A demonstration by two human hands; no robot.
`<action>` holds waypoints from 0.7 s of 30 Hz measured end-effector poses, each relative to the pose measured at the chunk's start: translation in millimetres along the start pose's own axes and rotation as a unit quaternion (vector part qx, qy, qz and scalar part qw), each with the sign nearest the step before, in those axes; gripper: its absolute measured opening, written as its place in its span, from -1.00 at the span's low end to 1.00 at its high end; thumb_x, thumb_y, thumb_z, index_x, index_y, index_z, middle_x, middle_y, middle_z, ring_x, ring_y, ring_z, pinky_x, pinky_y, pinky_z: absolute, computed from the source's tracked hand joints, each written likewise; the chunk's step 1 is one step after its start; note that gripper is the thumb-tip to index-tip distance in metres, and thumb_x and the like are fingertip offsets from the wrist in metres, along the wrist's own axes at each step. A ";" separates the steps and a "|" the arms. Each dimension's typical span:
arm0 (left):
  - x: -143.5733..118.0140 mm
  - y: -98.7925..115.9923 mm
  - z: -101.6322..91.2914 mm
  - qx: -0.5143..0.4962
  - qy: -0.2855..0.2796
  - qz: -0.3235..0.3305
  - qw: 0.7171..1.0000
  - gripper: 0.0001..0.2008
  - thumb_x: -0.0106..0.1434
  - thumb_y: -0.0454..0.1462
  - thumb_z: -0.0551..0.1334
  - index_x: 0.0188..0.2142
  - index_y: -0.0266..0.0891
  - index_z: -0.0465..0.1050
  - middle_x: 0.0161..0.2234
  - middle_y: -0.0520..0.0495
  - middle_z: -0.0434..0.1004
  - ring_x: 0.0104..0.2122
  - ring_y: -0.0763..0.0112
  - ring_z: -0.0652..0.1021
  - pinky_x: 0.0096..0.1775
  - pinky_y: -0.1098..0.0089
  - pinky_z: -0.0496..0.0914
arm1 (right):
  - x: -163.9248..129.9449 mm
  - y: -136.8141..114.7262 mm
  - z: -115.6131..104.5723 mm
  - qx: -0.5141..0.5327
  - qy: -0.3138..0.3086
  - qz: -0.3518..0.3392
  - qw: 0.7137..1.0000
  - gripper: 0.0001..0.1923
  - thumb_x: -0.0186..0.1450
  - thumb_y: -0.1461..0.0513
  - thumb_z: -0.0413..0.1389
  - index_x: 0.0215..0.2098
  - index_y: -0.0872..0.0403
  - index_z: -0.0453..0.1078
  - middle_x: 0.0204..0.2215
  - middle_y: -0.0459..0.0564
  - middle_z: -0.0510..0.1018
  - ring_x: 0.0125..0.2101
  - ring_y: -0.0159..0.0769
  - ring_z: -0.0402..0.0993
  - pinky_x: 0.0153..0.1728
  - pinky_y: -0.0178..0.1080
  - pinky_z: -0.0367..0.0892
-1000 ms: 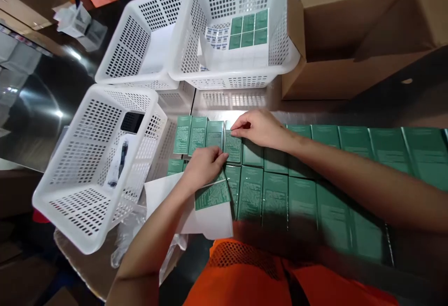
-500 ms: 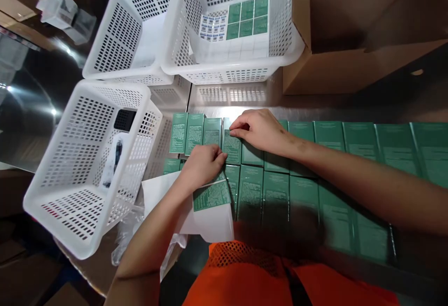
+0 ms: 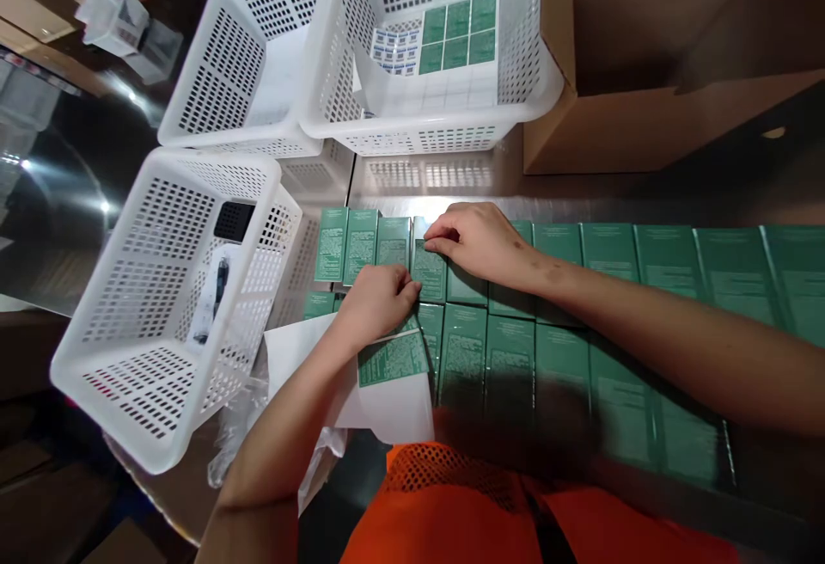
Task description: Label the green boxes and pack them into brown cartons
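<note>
Sitting under right grip (image 3: 473, 239): green box (image 3: 430, 274)

An orange garment (image 3: 444, 517) fills the bottom centre of the frame, with a mesh panel (image 3: 451, 476) of small holes along its upper left part and a dark strip (image 3: 549, 538) running down to its right, trim or gap unclear. The left hand (image 3: 377, 302) and right hand (image 3: 473, 239) are bare, as are both forearms (image 3: 644, 323); small marks dot the right wrist (image 3: 534, 261).
</note>
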State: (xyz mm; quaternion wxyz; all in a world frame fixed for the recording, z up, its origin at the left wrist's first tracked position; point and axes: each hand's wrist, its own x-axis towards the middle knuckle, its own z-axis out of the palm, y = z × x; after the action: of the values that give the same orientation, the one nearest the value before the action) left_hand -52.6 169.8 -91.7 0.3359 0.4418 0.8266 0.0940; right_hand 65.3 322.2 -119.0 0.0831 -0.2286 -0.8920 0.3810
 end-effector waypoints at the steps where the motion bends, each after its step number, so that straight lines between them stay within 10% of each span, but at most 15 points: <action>1: -0.1 -0.1 0.2 0.000 0.001 0.000 1.000 -0.70 0.26 -0.20 0.18 -0.60 -0.16 0.24 -0.64 0.05 0.31 -0.55 0.38 0.30 -0.40 0.34 0.13 | 0.1 0.1 0.0 -0.001 0.000 -0.001 1.000 -0.90 0.28 0.25 0.25 -0.38 0.05 0.60 -0.37 -0.03 0.62 -0.37 -0.26 0.49 -0.31 -0.20 0.26; 10: 0.4 4.1 -0.1 0.025 0.007 -0.016 1.000 -0.70 0.26 -0.23 0.20 -0.59 -0.15 0.27 -0.62 0.01 0.38 -0.52 0.32 0.37 -0.39 0.32 0.14 | -2.1 -4.1 3.6 -0.028 0.009 0.003 1.000 -0.91 0.27 0.26 0.23 -0.25 0.05 0.55 -0.36 -0.02 0.56 -0.36 -0.23 0.44 -0.31 -0.19 0.24; 14: 0.6 0.9 -1.4 0.044 -0.004 -0.025 0.999 -0.63 0.28 -0.15 0.21 -0.62 -0.14 0.24 -0.64 -0.01 0.33 -0.52 0.29 0.35 -0.40 0.31 0.13 | -2.3 -2.3 -0.2 -0.057 0.048 0.030 0.997 -0.35 0.17 0.19 0.34 0.19 0.05 0.29 -0.05 0.13 0.46 -0.27 -0.13 0.44 -0.32 -0.17 0.28; 21: -23.5 -2.9 -2.1 0.024 0.069 -0.013 0.997 -0.65 0.28 -0.13 0.21 -0.60 -0.15 0.23 -0.62 0.03 0.32 -0.52 0.33 0.33 -0.41 0.34 0.08 | 3.9 -11.6 3.3 -0.128 0.013 0.024 0.991 -0.23 0.15 -0.13 0.29 0.12 0.18 0.28 -0.02 0.28 0.44 -0.08 0.13 0.43 -0.15 -0.01 0.36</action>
State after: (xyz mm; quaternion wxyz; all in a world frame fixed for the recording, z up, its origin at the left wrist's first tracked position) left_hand -46.9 149.7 -80.3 0.2688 0.4314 0.8554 0.1002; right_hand 56.8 314.9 -113.0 0.0559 -0.2634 -0.9267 0.2622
